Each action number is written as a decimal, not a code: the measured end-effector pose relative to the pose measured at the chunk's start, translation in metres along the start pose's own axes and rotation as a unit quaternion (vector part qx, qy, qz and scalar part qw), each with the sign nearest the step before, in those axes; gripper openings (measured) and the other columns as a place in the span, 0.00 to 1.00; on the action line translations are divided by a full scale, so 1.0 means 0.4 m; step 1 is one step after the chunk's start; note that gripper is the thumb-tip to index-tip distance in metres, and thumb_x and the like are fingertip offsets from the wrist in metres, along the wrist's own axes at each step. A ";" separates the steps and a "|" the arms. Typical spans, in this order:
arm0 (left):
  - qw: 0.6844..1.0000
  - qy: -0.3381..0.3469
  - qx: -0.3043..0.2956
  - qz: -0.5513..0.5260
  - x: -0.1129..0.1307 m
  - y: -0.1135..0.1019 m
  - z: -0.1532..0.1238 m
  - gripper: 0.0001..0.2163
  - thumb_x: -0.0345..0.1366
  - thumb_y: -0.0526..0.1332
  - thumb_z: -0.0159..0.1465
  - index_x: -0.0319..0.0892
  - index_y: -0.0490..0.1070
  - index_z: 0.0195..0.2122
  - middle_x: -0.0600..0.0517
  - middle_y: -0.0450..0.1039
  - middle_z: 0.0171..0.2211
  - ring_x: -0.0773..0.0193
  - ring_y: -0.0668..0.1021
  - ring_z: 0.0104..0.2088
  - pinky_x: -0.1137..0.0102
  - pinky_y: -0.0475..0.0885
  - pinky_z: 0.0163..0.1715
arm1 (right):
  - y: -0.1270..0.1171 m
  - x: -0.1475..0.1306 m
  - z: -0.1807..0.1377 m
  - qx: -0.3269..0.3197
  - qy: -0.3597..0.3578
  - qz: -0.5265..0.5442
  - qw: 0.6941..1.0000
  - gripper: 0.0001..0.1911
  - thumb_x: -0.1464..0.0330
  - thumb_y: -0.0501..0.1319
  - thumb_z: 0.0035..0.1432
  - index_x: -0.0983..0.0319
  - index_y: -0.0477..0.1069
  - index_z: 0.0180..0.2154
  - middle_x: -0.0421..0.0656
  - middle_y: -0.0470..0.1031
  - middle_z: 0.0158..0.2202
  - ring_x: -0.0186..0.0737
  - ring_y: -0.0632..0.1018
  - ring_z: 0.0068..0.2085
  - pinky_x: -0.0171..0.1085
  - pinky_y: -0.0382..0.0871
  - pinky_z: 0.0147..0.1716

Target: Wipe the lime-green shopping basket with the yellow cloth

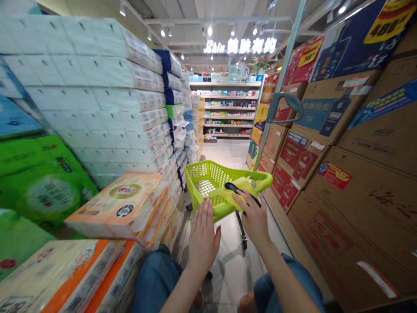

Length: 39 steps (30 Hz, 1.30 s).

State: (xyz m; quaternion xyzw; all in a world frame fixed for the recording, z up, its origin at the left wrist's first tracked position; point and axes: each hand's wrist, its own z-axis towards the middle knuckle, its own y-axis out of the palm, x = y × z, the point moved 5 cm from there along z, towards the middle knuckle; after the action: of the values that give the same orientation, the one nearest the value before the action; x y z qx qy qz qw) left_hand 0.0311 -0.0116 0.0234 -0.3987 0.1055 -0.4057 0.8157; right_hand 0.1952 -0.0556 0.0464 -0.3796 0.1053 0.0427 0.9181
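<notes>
A lime-green shopping cart with a perforated plastic basket stands in the aisle just ahead of me. My left hand lies against the near left corner of the basket, fingers straight and together, thumb apart. My right hand is closed over the cart's black handle at the near right side, beside a yellow panel. The undersides of the right fingers are hidden. Beneath the basket, a dark leg ends in a caster wheel on the tiled floor.
Stacked white tissue packs rise on the left, with orange tissue packs lower and closer. Cardboard cartons line the right side, behind a pale metal post with a grey-blue handle. Stocked shelves stand at the aisle's far end.
</notes>
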 end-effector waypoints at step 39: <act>1.000 0.006 0.002 0.015 0.011 0.015 0.003 0.34 0.29 0.54 0.64 0.32 0.43 0.70 0.36 0.56 0.68 0.51 0.54 0.70 0.54 0.59 0.65 | 0.030 -0.081 -0.024 -0.001 0.029 -0.021 0.999 0.37 0.84 0.50 0.53 0.54 0.65 0.61 0.43 0.67 0.64 0.41 0.66 0.65 0.51 0.44 0.66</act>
State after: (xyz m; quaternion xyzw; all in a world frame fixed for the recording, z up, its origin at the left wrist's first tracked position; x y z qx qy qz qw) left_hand 0.0380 -0.0121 0.0206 -0.3927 0.1153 -0.3961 0.8220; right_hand 0.1600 -0.0537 0.0388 -0.3840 0.1243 0.0126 0.9148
